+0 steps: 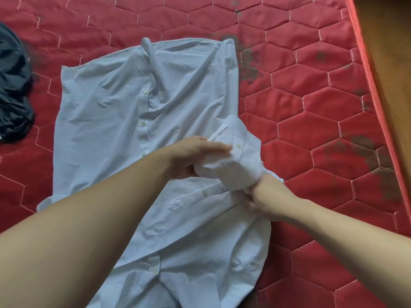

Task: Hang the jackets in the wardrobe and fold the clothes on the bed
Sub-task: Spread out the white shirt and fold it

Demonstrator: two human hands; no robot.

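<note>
A pale blue button-up shirt (124,112) is spread front-up across the middle of a red quilted bed (311,121), with its hem toward twelve o'clock and its collar end toward six o'clock, nearest the person. The button placket is seen running down the centre, and a chest pocket (195,197) lies at about five o'clock from the shirt's centre. One sleeve (233,156) is bunched up and lifted over the shirt's body at about four o'clock, its buttoned cuff turned upward.

The left hand (191,154) is reached in from seven o'clock; its fingers are extended and laid against the bunched sleeve near the cuff button, while the thumb is hidden under the cloth, so a pinch cannot be told. The right hand (266,198) is brought in from four o'clock, and its fingers are curled into the fabric at the base of the sleeve, clamped on the cloth.

A dark crumpled garment (13,85) lies on the bed at nine o'clock, well apart from the shirt. Dark stains are visible on the bed at two o'clock. A brown wooden surface (387,41) is seen beyond the bed's edge at one o'clock.
</note>
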